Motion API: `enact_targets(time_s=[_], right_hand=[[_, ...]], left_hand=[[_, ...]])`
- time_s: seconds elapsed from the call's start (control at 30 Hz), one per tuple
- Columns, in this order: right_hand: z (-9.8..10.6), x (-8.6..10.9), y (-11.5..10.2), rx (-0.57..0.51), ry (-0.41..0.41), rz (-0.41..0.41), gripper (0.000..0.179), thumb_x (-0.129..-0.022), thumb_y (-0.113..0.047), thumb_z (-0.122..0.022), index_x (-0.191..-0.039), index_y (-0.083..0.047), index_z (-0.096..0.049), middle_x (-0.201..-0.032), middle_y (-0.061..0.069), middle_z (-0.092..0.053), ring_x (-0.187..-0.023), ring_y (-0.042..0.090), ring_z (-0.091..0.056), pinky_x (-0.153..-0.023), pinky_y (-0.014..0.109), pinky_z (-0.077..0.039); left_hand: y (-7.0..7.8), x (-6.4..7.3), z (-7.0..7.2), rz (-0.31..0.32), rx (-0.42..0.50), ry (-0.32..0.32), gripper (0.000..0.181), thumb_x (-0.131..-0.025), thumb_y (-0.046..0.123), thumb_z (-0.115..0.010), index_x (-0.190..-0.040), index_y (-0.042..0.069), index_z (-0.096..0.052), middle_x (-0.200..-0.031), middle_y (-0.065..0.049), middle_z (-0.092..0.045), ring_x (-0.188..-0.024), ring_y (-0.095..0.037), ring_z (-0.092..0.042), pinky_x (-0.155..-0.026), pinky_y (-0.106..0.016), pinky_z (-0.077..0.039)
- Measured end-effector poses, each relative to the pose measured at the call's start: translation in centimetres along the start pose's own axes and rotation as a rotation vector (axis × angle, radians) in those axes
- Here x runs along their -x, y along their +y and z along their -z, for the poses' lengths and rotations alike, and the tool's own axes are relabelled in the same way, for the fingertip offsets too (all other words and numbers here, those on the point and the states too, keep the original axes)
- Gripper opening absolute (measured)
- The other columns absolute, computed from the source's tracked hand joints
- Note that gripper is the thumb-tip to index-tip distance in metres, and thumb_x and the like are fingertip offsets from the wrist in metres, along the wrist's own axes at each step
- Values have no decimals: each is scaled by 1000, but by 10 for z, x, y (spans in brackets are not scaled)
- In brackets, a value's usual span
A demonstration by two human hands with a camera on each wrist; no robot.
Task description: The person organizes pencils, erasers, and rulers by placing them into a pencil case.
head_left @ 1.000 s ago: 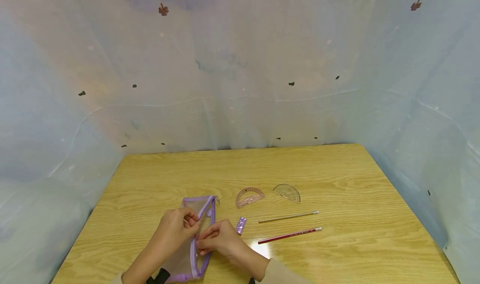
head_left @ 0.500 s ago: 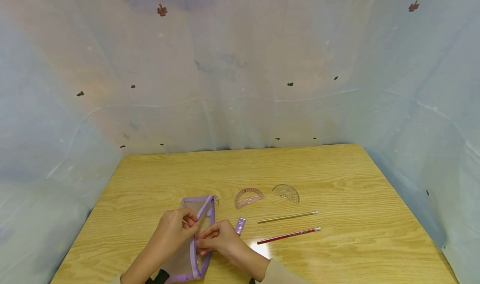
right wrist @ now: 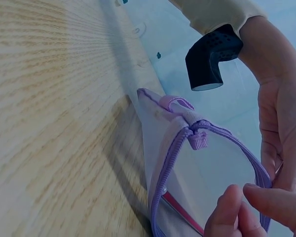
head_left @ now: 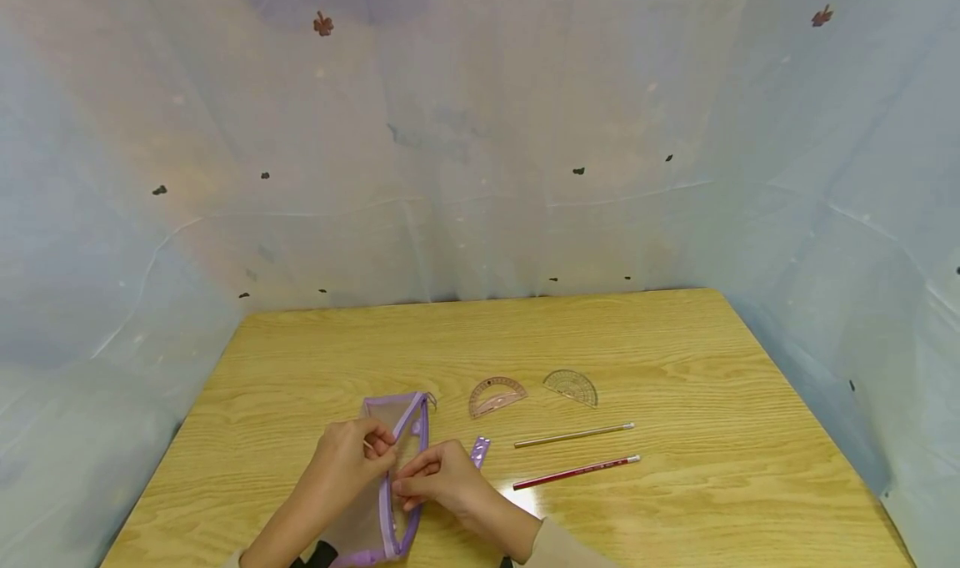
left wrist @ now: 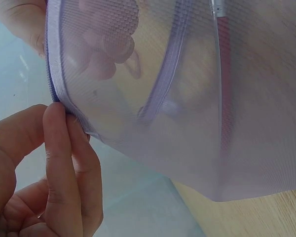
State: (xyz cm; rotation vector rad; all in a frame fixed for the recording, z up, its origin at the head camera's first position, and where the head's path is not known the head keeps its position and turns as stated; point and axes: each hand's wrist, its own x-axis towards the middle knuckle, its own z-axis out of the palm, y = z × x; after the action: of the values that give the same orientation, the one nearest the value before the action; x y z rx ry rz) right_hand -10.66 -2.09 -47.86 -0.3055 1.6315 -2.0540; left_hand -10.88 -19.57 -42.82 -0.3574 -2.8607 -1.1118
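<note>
A purple-trimmed mesh pencil case (head_left: 375, 522) lies at the front left of the table, its zip undone. At the near side of the opening, my left hand (head_left: 356, 455) pinches the zip edge (left wrist: 59, 74) between thumb and fingers. Just beside it, my right hand (head_left: 446, 480) has curled fingers in the mouth of the case, thumb and fingertips close together. I cannot tell whether something small sits between these fingertips (right wrist: 229, 200). Inside the case, a red pencil (left wrist: 224, 74) with a metal end shows through the mesh.
Right of the case lie a pinkish protractor (head_left: 498, 396), a clear protractor (head_left: 572, 387), a gold pencil (head_left: 574, 435) and a red pencil (head_left: 576, 472). A shiny purple strip (head_left: 480, 449) is partly hidden by the right hand. A pale cloth backdrop (head_left: 480, 134) surrounds the wooden table (head_left: 675, 351).
</note>
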Motion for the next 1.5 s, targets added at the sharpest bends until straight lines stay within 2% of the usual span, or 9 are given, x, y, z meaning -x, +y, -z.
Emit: enact_targets(time_s=[0.13, 0.6, 0.9, 1.13, 1.5], right_hand=[[1, 0, 1, -11, -5, 9, 9, -85, 12, -70, -91, 18, -68, -83, 28, -70, -62, 13, -68, -60, 25, -59], [4, 3, -2, 1, 33, -14, 8, -84, 10, -72, -90, 16, -70, -81, 26, -70, -61, 15, -68, -60, 27, -59], [11, 7, -5, 31, 0, -26, 11, -86, 8, -71, -94, 16, -69, -86, 26, -71, -68, 20, -71, -65, 30, -61], [16, 8, -6, 22, 20, -52, 11, -86, 6, -72, -94, 14, -70, -83, 19, -72, -64, 14, -68, -67, 31, -61], [25, 9, -10, 45, 24, -28, 11, -85, 9, -72, -94, 15, -69, -82, 20, -71, -63, 14, -68, -65, 31, -61]], left_hand=[[-1, -1, -1, 2, 2, -7, 14, -75, -7, -73, -77, 5, -69, -68, 6, -63, -60, -3, -58, -55, -18, -52], [-1, -1, -3, 5, 15, -12, 13, -76, -8, -72, -78, 4, -68, -68, 6, -61, -61, -3, -57, -56, -18, -53], [-2, 0, -3, 4, 15, -8, 13, -75, -8, -72, -77, 4, -68, -68, 5, -61, -60, -3, -57, -55, -18, -53], [2, 0, -3, 16, 29, -1, 14, -76, -7, -75, -77, 6, -68, -68, 5, -62, -60, -4, -57, -54, -18, -52], [1, -1, -5, 16, 23, -5, 14, -77, -8, -74, -77, 5, -68, -67, 5, -61, -59, -3, -57, -53, -17, -52]])
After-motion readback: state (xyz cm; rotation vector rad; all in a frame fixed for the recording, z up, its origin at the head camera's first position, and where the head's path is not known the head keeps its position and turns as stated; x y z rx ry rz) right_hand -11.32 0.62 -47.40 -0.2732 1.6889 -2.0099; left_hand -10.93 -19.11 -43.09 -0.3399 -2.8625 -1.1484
